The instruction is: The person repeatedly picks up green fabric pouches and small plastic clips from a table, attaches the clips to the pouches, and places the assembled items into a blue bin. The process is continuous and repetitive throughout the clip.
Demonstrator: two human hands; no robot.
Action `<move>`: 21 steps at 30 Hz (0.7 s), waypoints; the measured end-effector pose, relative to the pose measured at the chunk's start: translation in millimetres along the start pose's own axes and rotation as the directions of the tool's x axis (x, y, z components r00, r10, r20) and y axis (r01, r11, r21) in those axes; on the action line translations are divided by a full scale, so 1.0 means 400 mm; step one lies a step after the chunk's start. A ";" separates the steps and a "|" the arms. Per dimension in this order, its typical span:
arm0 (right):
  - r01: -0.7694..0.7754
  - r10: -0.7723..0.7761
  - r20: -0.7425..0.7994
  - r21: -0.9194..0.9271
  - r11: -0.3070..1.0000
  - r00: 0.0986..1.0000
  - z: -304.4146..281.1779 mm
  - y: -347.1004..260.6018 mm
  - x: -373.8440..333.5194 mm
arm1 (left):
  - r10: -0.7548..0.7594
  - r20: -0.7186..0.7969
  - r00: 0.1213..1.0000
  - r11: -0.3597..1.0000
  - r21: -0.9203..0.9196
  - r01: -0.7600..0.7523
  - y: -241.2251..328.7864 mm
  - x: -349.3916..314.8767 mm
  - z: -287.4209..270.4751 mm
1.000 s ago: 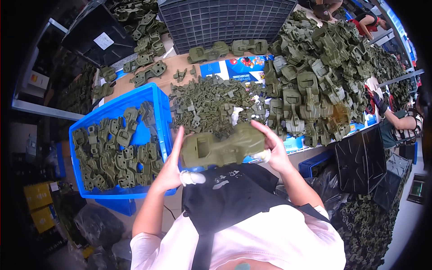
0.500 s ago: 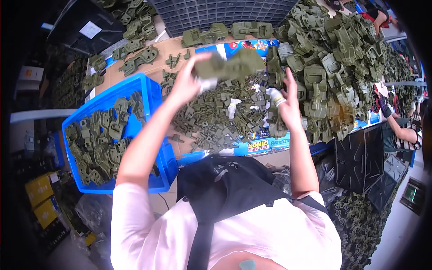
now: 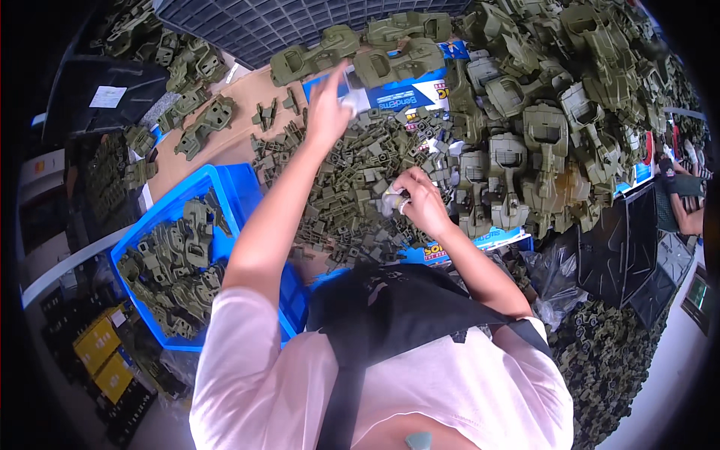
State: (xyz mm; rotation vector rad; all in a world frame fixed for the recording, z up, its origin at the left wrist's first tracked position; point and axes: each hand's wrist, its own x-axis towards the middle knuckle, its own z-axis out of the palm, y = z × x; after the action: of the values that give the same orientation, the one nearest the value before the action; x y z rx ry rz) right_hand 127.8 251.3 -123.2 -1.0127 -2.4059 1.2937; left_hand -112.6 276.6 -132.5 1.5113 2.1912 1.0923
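My left hand (image 3: 328, 112) is a little blurred at the far side of the table, fingers stretched out and apart. Just right of its fingertips lies a long olive-green plastic vehicle body (image 3: 399, 63) with a square opening at one end. My right hand (image 3: 421, 202) is lower, over a heap of small olive-green plastic pieces (image 3: 330, 187). Its fingers are bent and pressed together, with pale coverings on some fingertips. What they pinch, if anything, I cannot make out.
Two more vehicle bodies (image 3: 315, 55) lie beyond, before a black plastic crate (image 3: 247, 30). A large stack of bodies (image 3: 546, 124) rises on the right. At left stands a blue bin (image 3: 232, 191) holding olive-green parts. Another person's arm (image 3: 686, 214) shows far right.
The vehicle body held up by my left hand now lies at the table's far side, and that hand has let go. My right hand has come down and left onto the small pieces.
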 end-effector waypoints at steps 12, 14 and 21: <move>0.329 -0.294 -0.280 0.088 0.940 0.914 -0.043 -0.177 -0.136 | -0.171 0.463 0.870 0.482 -0.731 0.484 0.259 -0.474 -0.164; 0.363 -0.325 -0.318 0.069 0.929 0.891 -0.037 -0.204 -0.158 | -0.198 0.429 0.881 0.486 -0.738 0.468 0.275 -0.508 -0.169; 0.007 0.036 -0.080 0.476 0.879 0.996 -0.040 -0.248 -0.227 | -0.117 0.249 0.961 0.718 -0.647 0.255 0.302 -0.593 -0.206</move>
State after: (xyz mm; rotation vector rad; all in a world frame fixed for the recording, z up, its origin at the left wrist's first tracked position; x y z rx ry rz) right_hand 156.3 164.0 -23.4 -0.9136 -1.8697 1.6935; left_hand 22.1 52.0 -36.9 0.9831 1.5037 1.3960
